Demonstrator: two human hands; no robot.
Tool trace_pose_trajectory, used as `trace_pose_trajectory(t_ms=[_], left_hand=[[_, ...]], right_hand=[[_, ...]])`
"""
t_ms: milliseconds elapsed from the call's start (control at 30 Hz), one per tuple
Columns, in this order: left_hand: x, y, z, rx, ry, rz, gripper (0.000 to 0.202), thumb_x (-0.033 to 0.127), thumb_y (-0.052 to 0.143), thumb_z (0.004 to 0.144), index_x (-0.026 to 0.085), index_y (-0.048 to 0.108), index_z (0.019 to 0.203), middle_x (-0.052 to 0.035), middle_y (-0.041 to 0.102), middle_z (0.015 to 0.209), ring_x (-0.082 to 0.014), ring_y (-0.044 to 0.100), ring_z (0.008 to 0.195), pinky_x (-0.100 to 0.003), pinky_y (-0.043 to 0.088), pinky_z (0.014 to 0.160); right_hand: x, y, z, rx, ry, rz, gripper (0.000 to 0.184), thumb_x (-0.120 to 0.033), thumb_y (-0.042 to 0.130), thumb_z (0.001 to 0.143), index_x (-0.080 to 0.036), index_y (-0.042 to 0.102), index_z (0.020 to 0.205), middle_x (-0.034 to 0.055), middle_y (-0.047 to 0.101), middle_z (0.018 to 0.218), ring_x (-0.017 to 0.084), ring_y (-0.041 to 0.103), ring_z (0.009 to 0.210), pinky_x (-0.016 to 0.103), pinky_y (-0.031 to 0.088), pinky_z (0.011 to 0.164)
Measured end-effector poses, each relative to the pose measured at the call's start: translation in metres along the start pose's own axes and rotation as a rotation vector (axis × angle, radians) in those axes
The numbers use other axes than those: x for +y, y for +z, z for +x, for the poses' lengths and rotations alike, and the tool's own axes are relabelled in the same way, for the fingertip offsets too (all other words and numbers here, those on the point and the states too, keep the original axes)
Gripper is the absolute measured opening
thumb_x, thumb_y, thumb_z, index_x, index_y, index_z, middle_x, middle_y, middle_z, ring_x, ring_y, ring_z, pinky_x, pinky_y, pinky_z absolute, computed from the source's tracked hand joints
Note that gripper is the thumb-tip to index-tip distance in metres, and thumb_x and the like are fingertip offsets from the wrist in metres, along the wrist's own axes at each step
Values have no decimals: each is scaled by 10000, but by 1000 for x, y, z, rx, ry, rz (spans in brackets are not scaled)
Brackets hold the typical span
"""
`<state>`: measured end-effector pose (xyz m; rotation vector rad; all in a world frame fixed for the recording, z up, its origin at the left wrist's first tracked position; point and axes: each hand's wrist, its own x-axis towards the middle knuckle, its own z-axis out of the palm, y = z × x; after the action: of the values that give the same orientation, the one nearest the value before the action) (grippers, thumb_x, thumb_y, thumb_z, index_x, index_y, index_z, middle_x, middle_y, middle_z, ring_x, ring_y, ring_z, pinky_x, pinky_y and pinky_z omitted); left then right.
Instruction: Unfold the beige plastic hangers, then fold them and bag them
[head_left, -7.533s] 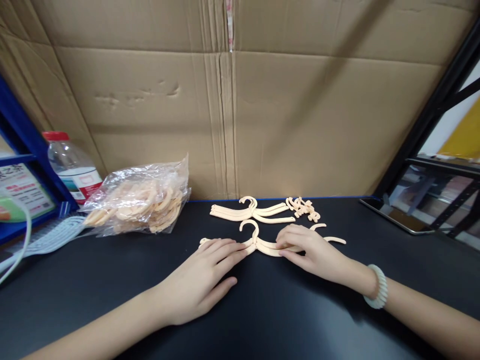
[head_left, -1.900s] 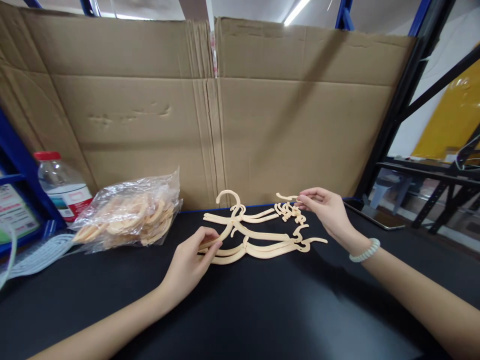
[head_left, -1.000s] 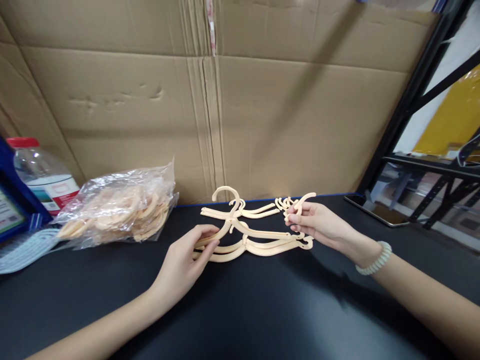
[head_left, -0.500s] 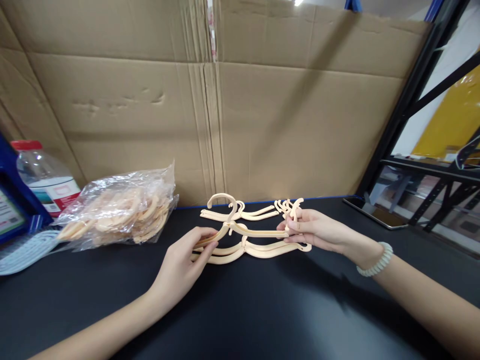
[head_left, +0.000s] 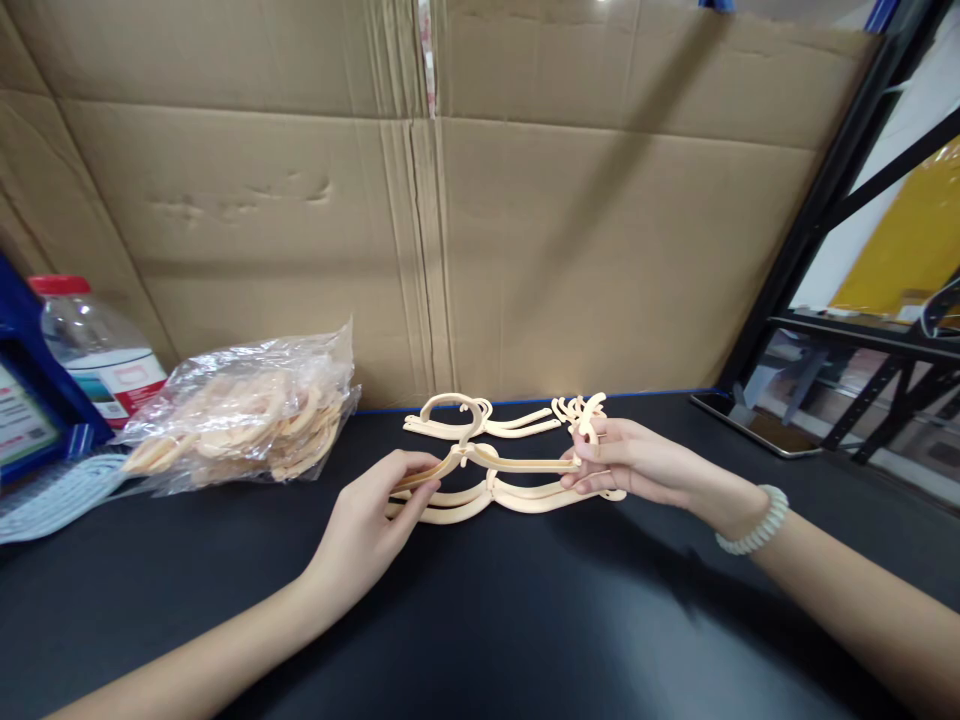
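A cream plastic clothes hanger [head_left: 525, 465] is held a little above the table, its round hook [head_left: 474, 420] leaning over at the top. My left hand [head_left: 375, 515] is closed on the hanger's left arm, thumb in front and fingers behind. At the other end, my right hand [head_left: 637, 462] pinches a small curved hook piece [head_left: 592, 410] against the tip of the right arm; the joint is partly hidden by fingers. Beneath and in front lies another cream hanger [head_left: 540, 500]. Behind, more hanger parts [head_left: 517, 428] rest on the table beside several small hook pieces [head_left: 564, 408].
On the left are a clear bag of hanger parts [head_left: 247, 420], a red-capped bottle [head_left: 105, 350], a blue container [head_left: 30, 400] and a pale blue brush [head_left: 60, 500]. Cardboard [head_left: 600, 220] walls the back. A phone [head_left: 754, 425] lies near the black rack [head_left: 817, 190] on the right.
The held hanger's round hook has tipped over and sits lower. The small hook piece has turned slightly in my right hand. Both hands keep their grip, and the view has shifted slightly.
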<state>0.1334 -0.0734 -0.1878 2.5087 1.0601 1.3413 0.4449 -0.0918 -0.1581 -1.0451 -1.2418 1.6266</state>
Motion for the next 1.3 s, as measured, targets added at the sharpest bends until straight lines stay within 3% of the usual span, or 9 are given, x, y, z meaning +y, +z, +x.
trace_pose_trajectory(t_ms=[267, 567, 767, 1300], left_hand=[[1, 0, -1, -19, 23, -4, 78, 226, 533, 909, 211, 601, 944, -5, 677, 876, -158, 668, 790, -257, 532, 705], [2, -2, 0, -22, 21, 14, 99, 243, 520, 906, 208, 608, 936, -18, 690, 875, -181, 678, 794, -278, 542, 702], [-1, 0, -2, -33, -5, -8, 95, 241, 522, 906, 206, 601, 945, -21, 687, 874, -183, 683, 785, -289, 549, 700], [1, -1, -1, -18, -9, -3, 89, 231, 523, 900, 203, 600, 934, -16, 688, 862, -179, 685, 780, -285, 553, 699]], right_hand=[[6, 0, 3, -15, -24, -26, 346, -312, 810, 705, -167, 507, 785, 26, 674, 811, 139, 690, 728, 259, 564, 721], [11, 7, 5, 100, -50, -65, 399, -333, 844, 634, -173, 498, 751, 21, 680, 770, 138, 685, 679, 299, 572, 730], [19, 9, 7, 137, -96, -105, 360, -305, 816, 657, -180, 493, 757, -3, 658, 711, 143, 685, 668, 320, 569, 740], [19, 16, 7, 216, -238, -262, 274, -283, 747, 678, -183, 497, 731, 2, 649, 612, 137, 644, 578, 271, 511, 588]])
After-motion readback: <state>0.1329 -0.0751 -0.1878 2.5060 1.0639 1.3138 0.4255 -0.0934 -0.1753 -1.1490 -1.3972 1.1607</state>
